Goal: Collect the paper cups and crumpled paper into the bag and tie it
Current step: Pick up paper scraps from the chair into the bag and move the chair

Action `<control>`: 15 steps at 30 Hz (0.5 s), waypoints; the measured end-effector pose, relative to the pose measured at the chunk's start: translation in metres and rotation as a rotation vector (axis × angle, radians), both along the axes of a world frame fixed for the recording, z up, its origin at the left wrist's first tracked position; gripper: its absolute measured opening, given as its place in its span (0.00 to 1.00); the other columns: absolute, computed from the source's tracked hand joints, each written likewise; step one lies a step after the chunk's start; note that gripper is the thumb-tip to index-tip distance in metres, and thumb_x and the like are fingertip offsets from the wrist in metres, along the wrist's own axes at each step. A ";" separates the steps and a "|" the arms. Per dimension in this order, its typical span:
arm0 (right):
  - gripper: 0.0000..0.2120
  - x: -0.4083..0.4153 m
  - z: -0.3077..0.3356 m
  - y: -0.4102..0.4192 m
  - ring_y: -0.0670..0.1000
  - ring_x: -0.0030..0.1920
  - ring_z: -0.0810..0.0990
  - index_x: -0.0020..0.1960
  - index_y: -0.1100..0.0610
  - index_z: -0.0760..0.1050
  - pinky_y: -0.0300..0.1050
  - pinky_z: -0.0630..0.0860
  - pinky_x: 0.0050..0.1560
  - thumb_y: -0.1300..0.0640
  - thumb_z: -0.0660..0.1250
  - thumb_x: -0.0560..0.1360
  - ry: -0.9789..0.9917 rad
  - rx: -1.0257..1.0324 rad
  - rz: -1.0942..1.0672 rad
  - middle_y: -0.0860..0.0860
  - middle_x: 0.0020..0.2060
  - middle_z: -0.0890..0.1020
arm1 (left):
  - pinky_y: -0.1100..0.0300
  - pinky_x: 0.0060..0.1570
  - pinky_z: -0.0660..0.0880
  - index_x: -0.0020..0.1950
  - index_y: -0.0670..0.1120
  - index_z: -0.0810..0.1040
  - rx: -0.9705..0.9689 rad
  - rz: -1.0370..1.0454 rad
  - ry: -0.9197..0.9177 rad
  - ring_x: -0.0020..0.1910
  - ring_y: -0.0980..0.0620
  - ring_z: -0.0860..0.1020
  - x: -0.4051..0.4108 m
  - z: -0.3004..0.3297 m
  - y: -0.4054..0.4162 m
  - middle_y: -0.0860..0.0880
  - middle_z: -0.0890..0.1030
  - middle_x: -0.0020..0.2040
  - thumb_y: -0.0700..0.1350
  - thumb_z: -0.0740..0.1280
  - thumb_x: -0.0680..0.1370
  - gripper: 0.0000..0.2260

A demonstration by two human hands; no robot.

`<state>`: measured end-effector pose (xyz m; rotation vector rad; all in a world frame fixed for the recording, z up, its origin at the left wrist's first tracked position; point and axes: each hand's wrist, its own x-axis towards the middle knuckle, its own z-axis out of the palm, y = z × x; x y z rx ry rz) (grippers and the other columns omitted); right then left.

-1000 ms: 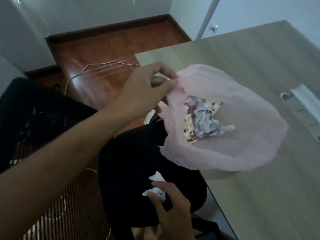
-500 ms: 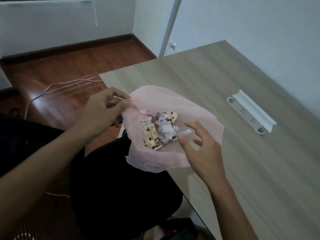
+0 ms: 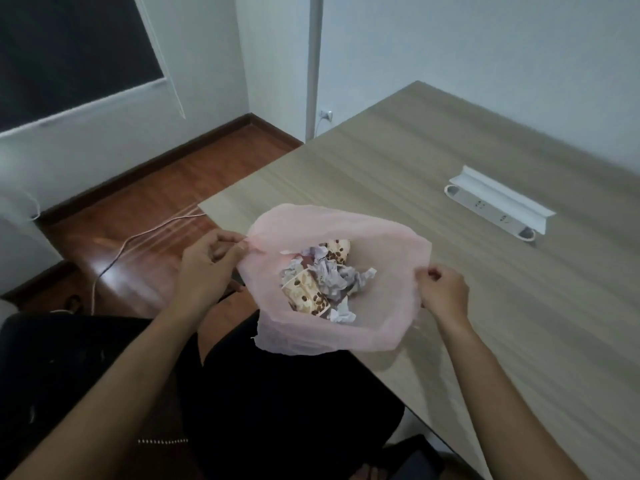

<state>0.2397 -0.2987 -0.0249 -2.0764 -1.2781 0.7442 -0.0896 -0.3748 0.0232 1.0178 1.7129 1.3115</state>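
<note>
Both hands, left hand [image 3: 204, 268] & right hand [image 3: 443, 292], pinch pink plastic bag [image 3: 391, 317] rim wide open at table [image 3: 433, 161] edge, bean-print paper cups [image 3: 308, 296] + crumpled paper [image 3: 332, 275] inside; no text legible.

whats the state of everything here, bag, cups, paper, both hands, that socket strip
bag: mouth open, untied
paper cups: inside bag, lying tilted
crumpled paper: inside bag
left hand: pinching bag's left rim
right hand: pinching bag's right rim
power strip: flat on table, nothing visibly plugged in

Pink translucent bag [image 3: 388, 237] showing cream paper cups [image 3: 308, 296] with brown bean print, white-grey crumpled paper [image 3: 329, 277]; table [image 3: 450, 161] showing grey-beige woodgrain.
</note>
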 end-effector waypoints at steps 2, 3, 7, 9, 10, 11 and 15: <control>0.10 0.002 0.015 0.008 0.59 0.46 0.81 0.44 0.60 0.80 0.46 0.72 0.46 0.54 0.64 0.76 0.051 0.052 -0.002 0.55 0.40 0.83 | 0.54 0.31 0.80 0.46 0.47 0.79 0.002 0.024 -0.001 0.35 0.49 0.81 0.005 0.010 0.002 0.48 0.84 0.37 0.40 0.68 0.79 0.03; 0.11 0.003 0.024 0.013 0.58 0.46 0.80 0.44 0.60 0.80 0.46 0.72 0.46 0.54 0.64 0.77 0.071 0.092 0.002 0.55 0.40 0.82 | 0.58 0.28 0.78 0.46 0.46 0.78 0.013 0.044 0.006 0.34 0.53 0.80 0.009 0.017 0.003 0.47 0.83 0.38 0.40 0.68 0.79 0.02; 0.12 0.014 0.063 0.029 0.54 0.42 0.77 0.43 0.59 0.78 0.44 0.70 0.42 0.52 0.61 0.78 0.163 0.278 -0.011 0.52 0.39 0.80 | 0.69 0.23 0.72 0.51 0.42 0.78 0.068 0.138 0.125 0.27 0.66 0.77 0.028 0.045 0.009 0.51 0.80 0.39 0.40 0.67 0.79 0.03; 0.13 0.028 0.070 0.036 0.55 0.41 0.79 0.41 0.59 0.76 0.47 0.75 0.43 0.52 0.61 0.77 0.190 0.249 0.017 0.53 0.38 0.81 | 0.69 0.23 0.72 0.53 0.40 0.78 0.074 0.147 0.152 0.27 0.67 0.77 0.039 0.055 0.011 0.51 0.80 0.40 0.40 0.67 0.79 0.05; 0.12 0.036 0.073 0.037 0.56 0.42 0.80 0.40 0.59 0.76 0.49 0.77 0.44 0.52 0.61 0.77 0.197 0.216 0.029 0.53 0.38 0.82 | 0.69 0.23 0.72 0.53 0.40 0.78 0.073 0.144 0.161 0.27 0.67 0.77 0.046 0.059 0.012 0.51 0.80 0.40 0.40 0.67 0.79 0.06; 0.12 0.045 0.075 0.037 0.55 0.42 0.80 0.40 0.58 0.76 0.48 0.77 0.45 0.52 0.61 0.76 0.203 0.213 0.033 0.52 0.38 0.82 | 0.69 0.23 0.73 0.53 0.40 0.78 0.067 0.136 0.168 0.27 0.66 0.77 0.053 0.061 0.012 0.51 0.80 0.40 0.40 0.67 0.79 0.06; 0.11 0.079 0.094 0.031 0.52 0.42 0.76 0.43 0.58 0.76 0.43 0.67 0.42 0.53 0.60 0.79 0.214 0.330 0.017 0.51 0.40 0.79 | 0.64 0.26 0.78 0.52 0.41 0.78 0.039 0.098 0.178 0.30 0.60 0.81 0.093 0.077 0.017 0.52 0.82 0.42 0.41 0.66 0.80 0.04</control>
